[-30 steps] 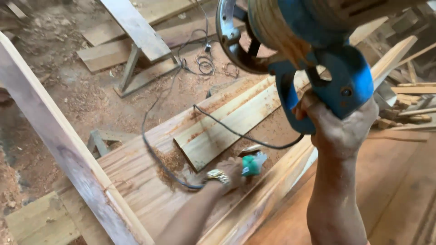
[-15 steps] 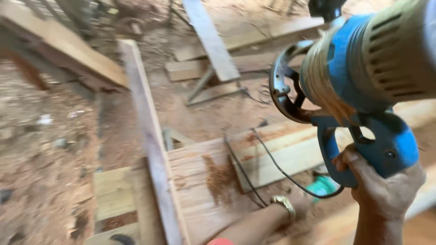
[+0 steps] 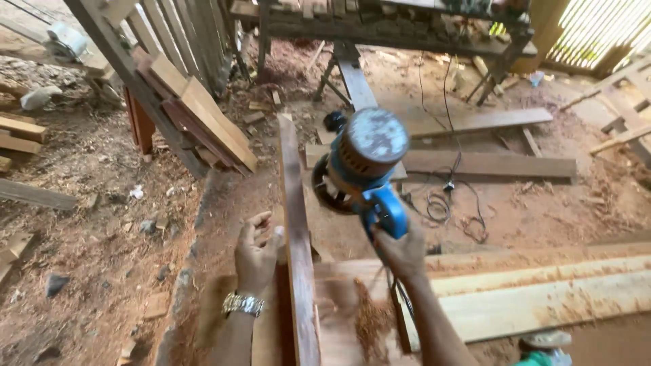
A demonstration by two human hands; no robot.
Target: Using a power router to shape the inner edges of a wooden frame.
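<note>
While the right hand [image 3: 401, 252] is closed around the blue handle of a circular saw [image 3: 363, 169], the tool is lifted in the air at the middle of the frame, with its round motor housing turned toward the camera and its blade guard on the left side. Its grip is clamped firmly on the handle. A black power cord [image 3: 444, 196] lies coiled on the sawdust floor to the right of the saw.

Just left of the saw, a long narrow plank [image 3: 296, 257] stands on its edge and runs from the lower middle of the frame upward. The left hand [image 3: 256, 254] rests against the left face of this plank, with the fingers half curled and loosely apart, not closed around it. A metal wristwatch [image 3: 243, 304] sits on the left wrist.

At the lower right, pale wide boards [image 3: 542, 298] lie flat, covered partly with sawdust. More boards [image 3: 196, 108] lean in a stack at the upper left, and a wooden table [image 3: 380, 20] with rough legs stands at the top of the frame.
</note>
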